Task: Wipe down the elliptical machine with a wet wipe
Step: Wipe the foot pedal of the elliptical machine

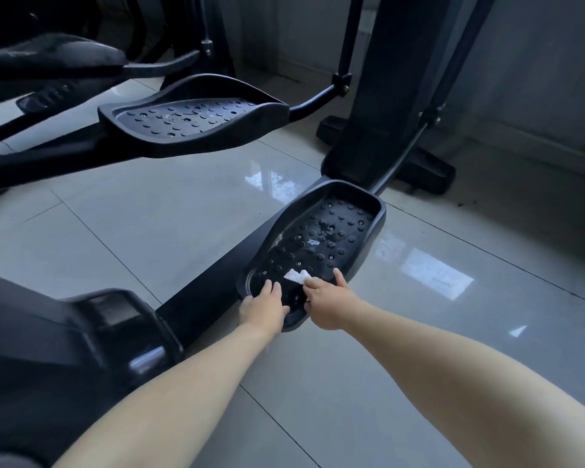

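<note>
Head view: my right hand (pixel 328 302) pinches the wet wipe (pixel 296 275) against the near end of the lower pedal (pixel 379 211) of the elliptical machine (pixel 372 96).
Steadying: my left hand (pixel 264 307) grips that pedal's near rim.
Tearing risk: the raised studs could snag the small wipe; a white fleck mid-pedal may be a scrap.
Swing risk: if my grip slackens, a hard stroke may shift the pedal.
Coverage risk: rim corners and the upper pedal (pixel 196 119) could be missed.

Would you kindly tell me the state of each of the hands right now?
Left hand: grips the rim of the near pedal.
Right hand: holds the wet wipe on that pedal.
</note>
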Action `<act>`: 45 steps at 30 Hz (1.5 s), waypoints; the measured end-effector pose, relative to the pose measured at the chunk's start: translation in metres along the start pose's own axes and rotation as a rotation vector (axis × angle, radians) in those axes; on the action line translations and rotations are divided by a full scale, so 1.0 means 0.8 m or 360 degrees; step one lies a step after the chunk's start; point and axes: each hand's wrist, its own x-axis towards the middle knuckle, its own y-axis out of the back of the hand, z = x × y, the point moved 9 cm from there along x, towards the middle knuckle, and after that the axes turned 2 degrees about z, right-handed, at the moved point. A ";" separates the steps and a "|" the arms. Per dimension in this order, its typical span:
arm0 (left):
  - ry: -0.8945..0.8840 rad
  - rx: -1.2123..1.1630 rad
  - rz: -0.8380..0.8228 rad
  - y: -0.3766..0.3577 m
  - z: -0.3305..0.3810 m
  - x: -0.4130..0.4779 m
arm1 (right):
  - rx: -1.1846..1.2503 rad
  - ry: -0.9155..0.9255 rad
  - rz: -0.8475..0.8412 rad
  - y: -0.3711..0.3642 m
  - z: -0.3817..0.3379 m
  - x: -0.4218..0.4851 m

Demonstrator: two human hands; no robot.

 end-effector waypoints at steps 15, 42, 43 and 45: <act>0.0297 -0.0087 -0.0088 0.002 0.016 0.045 | -0.0087 0.0251 0.0118 0.024 0.039 0.065; 0.0331 -0.0073 -0.0090 0.032 0.014 0.081 | 0.0133 0.0264 -0.0088 0.041 0.039 0.100; 0.0316 -0.0049 -0.0088 0.032 0.014 0.083 | 0.0140 0.0243 -0.0066 0.042 0.041 0.097; 0.0303 0.0000 -0.0099 0.030 0.014 0.085 | 0.0153 0.0092 0.0010 0.050 0.065 0.093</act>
